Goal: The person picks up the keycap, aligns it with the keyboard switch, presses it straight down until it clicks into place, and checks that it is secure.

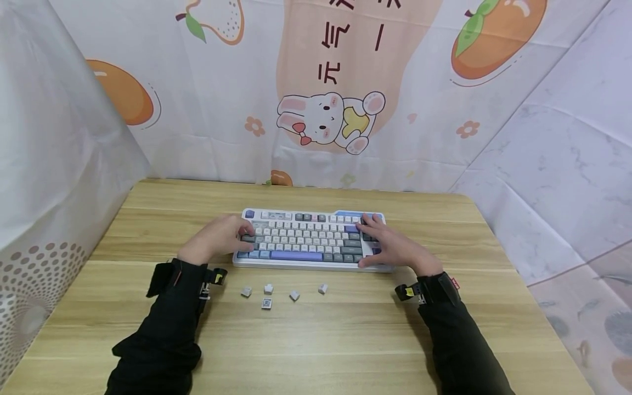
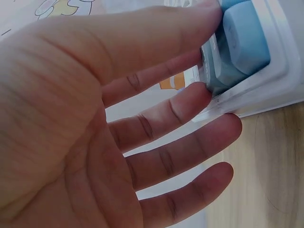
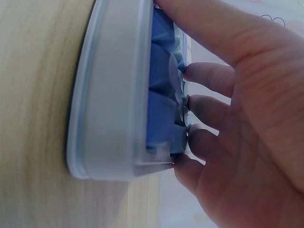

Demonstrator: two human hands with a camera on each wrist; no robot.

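A white keyboard point(image 1: 296, 263) with white, grey, purple and blue keys lies flat on the table. My left hand point(image 1: 217, 238) is at its left end, thumb and index finger spread apart over the outer keys. In the left wrist view, the left hand's other fingers point(image 2: 185, 152) reach out loosely beside the keyboard's end, near light blue keys point(image 2: 244, 35). Over the right end spreads my right hand point(image 1: 395, 247), its fingertips touching the keys and its thumb at the front edge. Switches without caps show near the upper left of the keyboard.
Several loose keycaps point(image 1: 294, 295) lie on the wooden table point(image 1: 345, 340) in front of the keyboard. One keycap point(image 1: 266, 304) sits nearest me; another keycap point(image 1: 323, 288) lies farther right. A printed curtain point(image 1: 222, 109) hangs behind the table.
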